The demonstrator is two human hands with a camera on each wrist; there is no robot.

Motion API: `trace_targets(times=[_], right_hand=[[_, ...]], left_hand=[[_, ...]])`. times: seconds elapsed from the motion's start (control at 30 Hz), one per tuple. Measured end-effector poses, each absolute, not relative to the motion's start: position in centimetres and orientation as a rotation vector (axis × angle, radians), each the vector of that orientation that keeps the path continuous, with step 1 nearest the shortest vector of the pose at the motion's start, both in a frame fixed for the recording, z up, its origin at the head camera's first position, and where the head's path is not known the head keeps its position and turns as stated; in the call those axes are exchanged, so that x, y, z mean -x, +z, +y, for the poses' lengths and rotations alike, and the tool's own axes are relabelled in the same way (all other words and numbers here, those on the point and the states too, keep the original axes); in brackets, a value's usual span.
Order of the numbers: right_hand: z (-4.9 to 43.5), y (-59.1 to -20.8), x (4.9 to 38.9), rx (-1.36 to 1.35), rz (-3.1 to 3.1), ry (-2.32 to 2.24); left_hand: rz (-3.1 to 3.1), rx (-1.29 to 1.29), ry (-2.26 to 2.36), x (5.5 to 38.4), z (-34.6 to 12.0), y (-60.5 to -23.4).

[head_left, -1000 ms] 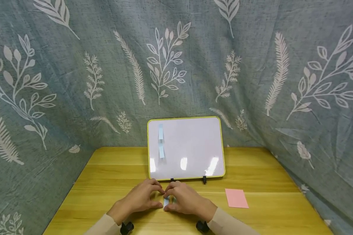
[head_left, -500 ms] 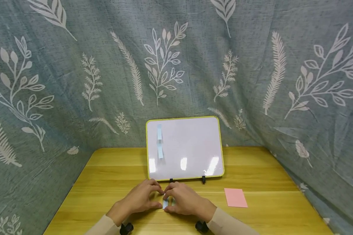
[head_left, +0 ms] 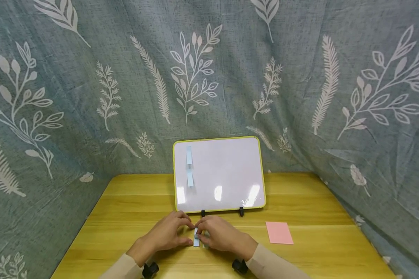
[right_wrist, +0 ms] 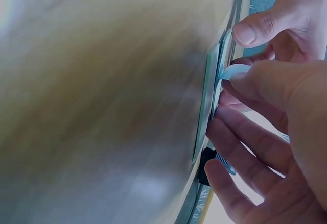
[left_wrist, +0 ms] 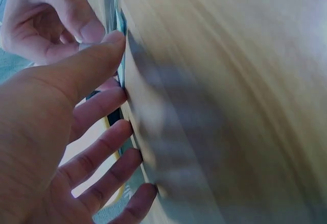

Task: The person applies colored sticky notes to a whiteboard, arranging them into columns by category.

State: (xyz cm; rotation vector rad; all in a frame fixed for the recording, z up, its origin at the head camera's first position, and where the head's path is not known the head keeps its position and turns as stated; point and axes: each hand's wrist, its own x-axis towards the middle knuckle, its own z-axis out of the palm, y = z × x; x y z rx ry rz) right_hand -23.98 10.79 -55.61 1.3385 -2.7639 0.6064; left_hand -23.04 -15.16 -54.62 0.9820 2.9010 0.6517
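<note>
A narrow pad of light blue sticky notes [head_left: 196, 243] lies on the wooden table between both hands. My right hand [head_left: 220, 235] pinches the top strip [right_wrist: 233, 72] of it between thumb and index finger; in the right wrist view this strip curls up from the pad. My left hand [head_left: 168, 233] lies at the pad's left side, its fingers spread and lightly bent, fingertips at the table; the left wrist view shows its thumb [left_wrist: 99, 55] close to the pad's edge. A thin green pad [right_wrist: 205, 99] lies right beside the blue one, partly hidden under my right hand.
A yellow-rimmed whiteboard [head_left: 227, 170] stands behind the hands on black feet [head_left: 241, 212]. Two light blue strips [head_left: 189, 155] stick to its left part, one above the other. A square pink sticky note pad [head_left: 279, 233] lies on the table [head_left: 136, 193] at right. Patterned cloth [head_left: 230, 77] hangs around.
My right thumb has moved up from the near end of the blue pad, and the top strip now bends up in its pinch. The left hand stays nearly in place.
</note>
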Motion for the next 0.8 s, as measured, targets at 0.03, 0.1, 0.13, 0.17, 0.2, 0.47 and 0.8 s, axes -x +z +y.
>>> trace_targets(times=[0.03, 0.1, 0.13, 0.17, 0.2, 0.47, 0.8], right_hand=[[10.8, -55.7, 24.0, -1.339, -2.764, 0.62], [10.7, -55.7, 24.1, -1.335, -2.761, 0.645], [10.7, -55.7, 24.2, -1.334, -2.755, 0.661], [10.7, -55.7, 24.3, -1.332, -2.752, 0.675], [10.7, -55.7, 24.3, -1.33, -2.746, 0.69], [10.7, -55.4, 24.6, -1.292, -2.762, 0.767], [10.8, -55.3, 24.8, -1.257, -2.747, 0.871]], left_hand=[[2.908, -0.971, 0.65, 23.0, -15.1, -54.7], [2.927, -0.95, 0.646, 22.9, -14.8, -54.9], [2.94, -0.945, 0.64, 22.9, -14.7, -55.0], [2.955, -0.94, 0.628, 22.8, -14.6, -55.0], [2.97, -0.939, 0.615, 22.8, -14.4, -55.1], [3.047, -0.956, 0.52, 22.6, -13.8, -55.1], [3.062, -0.953, 0.517, 22.5, -13.7, -55.3]])
